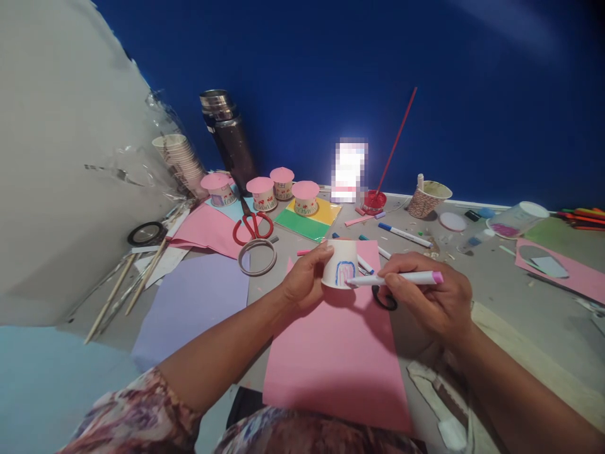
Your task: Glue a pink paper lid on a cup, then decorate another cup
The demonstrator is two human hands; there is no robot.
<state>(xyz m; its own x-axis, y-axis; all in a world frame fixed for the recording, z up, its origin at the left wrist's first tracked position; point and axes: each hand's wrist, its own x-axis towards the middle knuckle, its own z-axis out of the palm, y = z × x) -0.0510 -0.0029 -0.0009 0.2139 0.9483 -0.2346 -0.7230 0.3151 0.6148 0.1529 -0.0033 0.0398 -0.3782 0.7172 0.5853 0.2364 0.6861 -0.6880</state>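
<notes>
My left hand point(309, 277) grips a small white paper cup point(336, 260), held upside down above a sheet of pink paper point(331, 366). On the cup's side is a blue arched outline with pink strokes inside it. My right hand point(430, 293) is closed around a white marker with a pink end point(411, 278), its tip at the lower edge of the drawing. Behind the cup lie a few more markers, partly hidden. Below my right fingers shows the black handle of a pair of scissors point(385, 299).
Several decorated cups with pink paper roofs point(305, 190) stand at the back, near red-handled scissors point(253, 227) and a roll of tape point(257, 257). A dark flask point(231, 142) and stacked paper cups point(177, 157) are at back left. A patterned cup point(428, 198) stands at back right.
</notes>
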